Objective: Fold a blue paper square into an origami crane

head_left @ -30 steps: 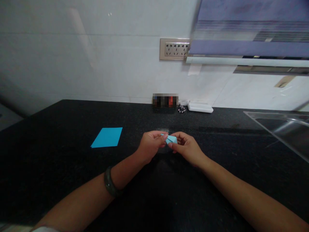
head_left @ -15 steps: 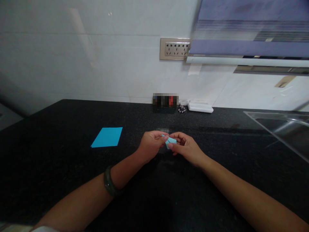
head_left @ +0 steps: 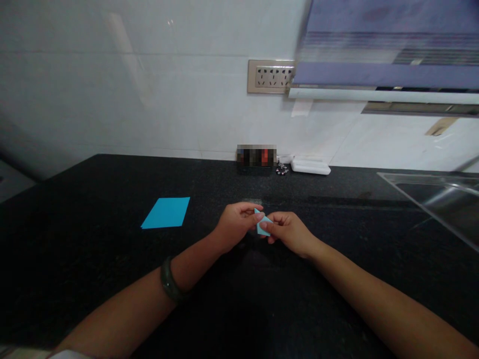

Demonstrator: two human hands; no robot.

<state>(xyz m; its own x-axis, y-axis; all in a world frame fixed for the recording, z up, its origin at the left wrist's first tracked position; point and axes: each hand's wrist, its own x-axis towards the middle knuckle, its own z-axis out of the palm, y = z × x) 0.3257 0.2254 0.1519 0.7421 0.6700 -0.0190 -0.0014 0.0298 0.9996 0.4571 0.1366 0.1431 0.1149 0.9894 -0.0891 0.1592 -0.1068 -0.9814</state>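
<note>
Paper [head_left: 264, 232], one small folded light blue piece, is just below the middle of the frame. The left hand [head_left: 235, 224] and right hand [head_left: 291, 232] both pinch it, and two thumbs hide some of it. At middle left lies flat blue paper (one sheet or more, I can't tell). Far back on the black counter [head_left: 93, 209] sit one blurry box [head_left: 256, 156], one beaded ring [head_left: 282, 169] and one white thing [head_left: 310, 166]. Upper right, one purple blind [head_left: 374, 25] covers the end of one socket plate [head_left: 269, 76].

The left hand [head_left: 237, 224] and right hand [head_left: 290, 232] pinch close together, thumbs [head_left: 254, 218] uppermost.
</note>
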